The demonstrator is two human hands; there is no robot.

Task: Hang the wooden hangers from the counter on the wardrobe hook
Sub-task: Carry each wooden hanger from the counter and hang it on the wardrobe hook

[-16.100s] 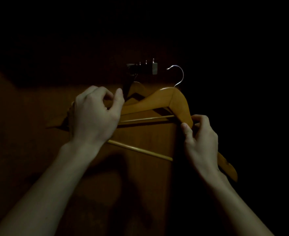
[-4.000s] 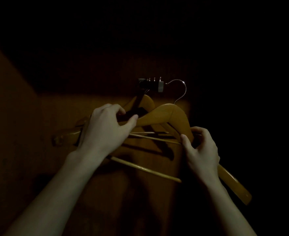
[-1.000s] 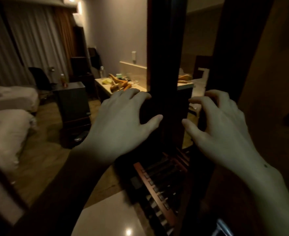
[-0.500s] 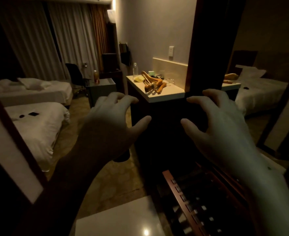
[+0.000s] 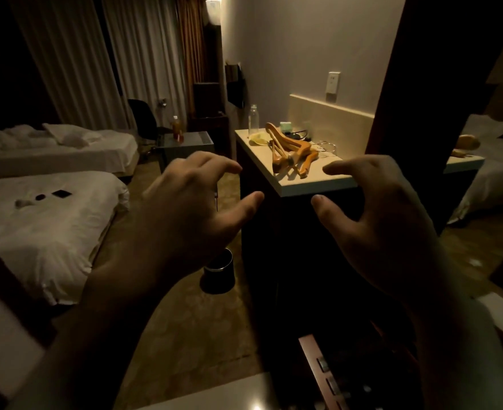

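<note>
A pile of wooden hangers (image 5: 290,150) with metal hooks lies on the pale counter (image 5: 315,180) ahead, beyond my fingertips. My left hand (image 5: 194,205) and my right hand (image 5: 380,214) are both raised in front of me, fingers spread and curled, holding nothing. They hover short of the counter's near edge, one on each side of it. The wardrobe hook is out of view.
A dark wardrobe panel (image 5: 392,84) rises at the right, partly hiding the counter. A clear bottle (image 5: 253,118) stands at the counter's back. Two white beds (image 5: 43,220) lie left, a dark bin (image 5: 219,272) sits on the floor by the counter, and a slatted rack (image 5: 348,374) is below.
I have turned away from the wardrobe hook, where I was holding a hanger, toward the room. Over the last second the counter has drawn nearer and both hands are empty.
</note>
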